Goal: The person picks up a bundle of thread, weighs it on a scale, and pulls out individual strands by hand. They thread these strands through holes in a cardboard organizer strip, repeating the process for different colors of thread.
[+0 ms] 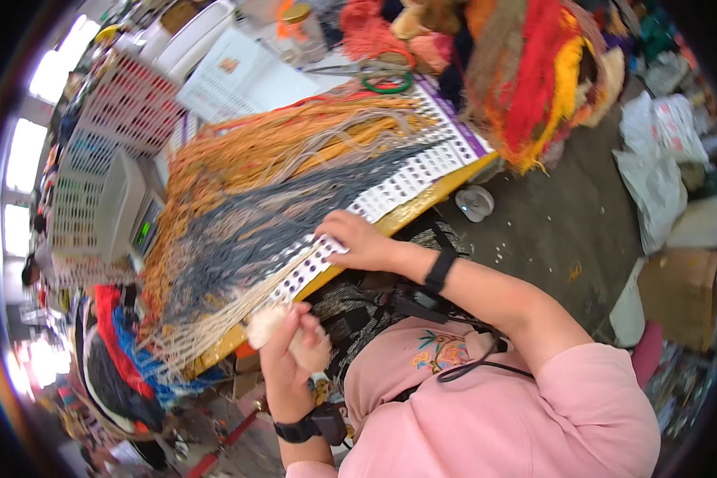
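My left hand [285, 350] is closed around a bundle of cream yarn [268, 325], held just off the near edge of the table. My right hand [357, 241] rests on a white card strip with rows of dark holes [303, 268], its fingers pinched at the end of some cream strands [231, 312]; whether it grips strand or card is hidden. Those strands run down to the left across the table. Beyond them lie dark grey-blue strands [247, 219], then orange-gold strands [239, 151]. A longer perforated white card [410, 179] continues to the right.
Green-handled scissors [387, 82], a printed sheet [243, 76] and a lidded jar [301, 33] lie at the back. A scale with a lit display [143, 233] and plastic baskets [127, 103] stand left. Red and yellow yarn hanks [534, 72] hang right, near plastic bags [653, 167].
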### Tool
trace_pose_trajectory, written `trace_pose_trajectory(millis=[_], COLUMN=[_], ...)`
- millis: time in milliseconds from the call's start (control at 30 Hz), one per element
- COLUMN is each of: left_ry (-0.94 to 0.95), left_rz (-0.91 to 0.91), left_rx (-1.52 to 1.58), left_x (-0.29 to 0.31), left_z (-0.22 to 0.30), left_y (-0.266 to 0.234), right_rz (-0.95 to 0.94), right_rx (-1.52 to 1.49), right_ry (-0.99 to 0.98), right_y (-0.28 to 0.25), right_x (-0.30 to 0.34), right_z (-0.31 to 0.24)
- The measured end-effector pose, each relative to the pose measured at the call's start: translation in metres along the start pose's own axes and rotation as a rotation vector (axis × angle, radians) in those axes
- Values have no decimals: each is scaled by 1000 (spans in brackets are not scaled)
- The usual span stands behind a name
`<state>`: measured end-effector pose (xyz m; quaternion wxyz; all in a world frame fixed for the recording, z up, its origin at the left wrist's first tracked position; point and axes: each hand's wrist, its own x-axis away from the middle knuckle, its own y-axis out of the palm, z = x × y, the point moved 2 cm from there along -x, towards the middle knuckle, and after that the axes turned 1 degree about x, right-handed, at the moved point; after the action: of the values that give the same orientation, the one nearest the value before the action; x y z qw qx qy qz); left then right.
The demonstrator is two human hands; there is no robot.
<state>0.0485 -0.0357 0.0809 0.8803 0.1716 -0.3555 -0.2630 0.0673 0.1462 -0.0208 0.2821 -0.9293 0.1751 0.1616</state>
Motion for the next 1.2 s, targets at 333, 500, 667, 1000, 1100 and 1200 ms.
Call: trace_pose_trajectory(millis=[333, 500, 667, 1000, 1100, 1200], left_ry=[157, 123, 143, 45, 91, 110], left_rz=[-199, -348, -306, -416, -449, -354], left_rx=[210, 173, 180, 209, 157, 153], left_x=[-5, -4, 3, 4, 7, 5], left_z=[-5, -11, -11, -18, -14, -8], left_y=[20, 13, 17, 14, 18, 21], right_rz=[-33, -285, -207, -284, -234, -117], right_rx=[-711, -956, -1180, -1033, -1203, -1333], right_ry=[537, 672, 673, 834, 876, 868], right_y=[-26, -18, -21, -23, -22, -30], right_x=[13, 6, 14, 2, 0, 2], right_z=[-73, -111, -104, -115, -110, -97])
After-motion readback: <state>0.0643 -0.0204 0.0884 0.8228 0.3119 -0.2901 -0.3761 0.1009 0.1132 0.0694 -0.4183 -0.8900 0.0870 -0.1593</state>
